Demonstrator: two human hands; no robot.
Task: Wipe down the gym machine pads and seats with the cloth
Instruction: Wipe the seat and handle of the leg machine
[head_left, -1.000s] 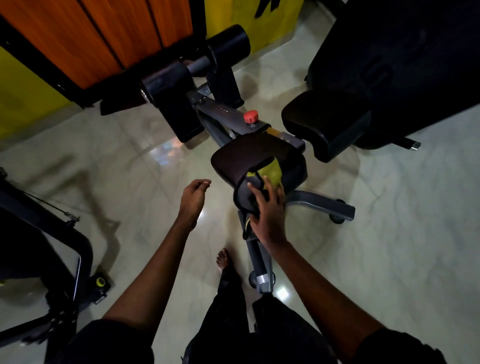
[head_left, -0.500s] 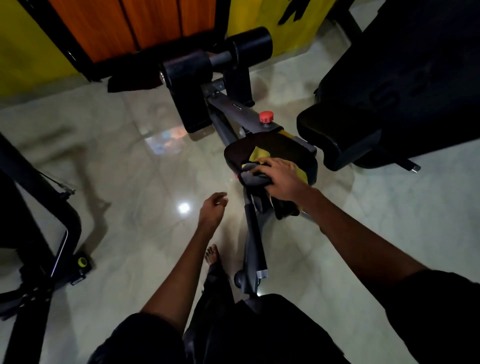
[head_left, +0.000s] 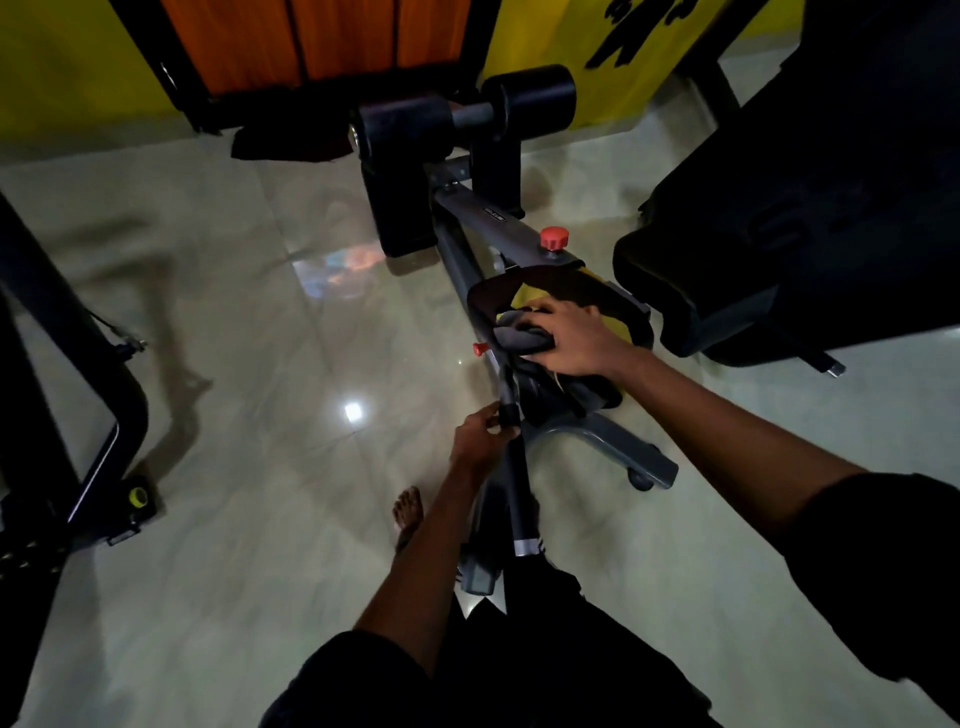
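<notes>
A small dark seat pad (head_left: 485, 296) sits on a grey gym machine frame (head_left: 488, 221) at centre right. On the pad lies a yellow and grey cloth (head_left: 514, 332). My right hand (head_left: 569, 338) presses on the cloth, its fingers curled into the grey folds. Lower down, my left hand (head_left: 480, 436) grips a dark handle bar (head_left: 514, 493) of the machine just below the seat. Two black roller pads (head_left: 530, 96) stand at the far end of the frame.
A large black padded bench (head_left: 810, 218) fills the right side. Another machine's black frame (head_left: 78, 405) stands at the left. A red knob (head_left: 554, 238) tops the frame. My bare foot (head_left: 408, 512) rests on the glossy tiled floor (head_left: 260, 364). Orange and yellow walls are behind.
My right hand moved the cloth from the pad's front edge up onto its top. My left hand went from hanging free to gripping the handle bar.
</notes>
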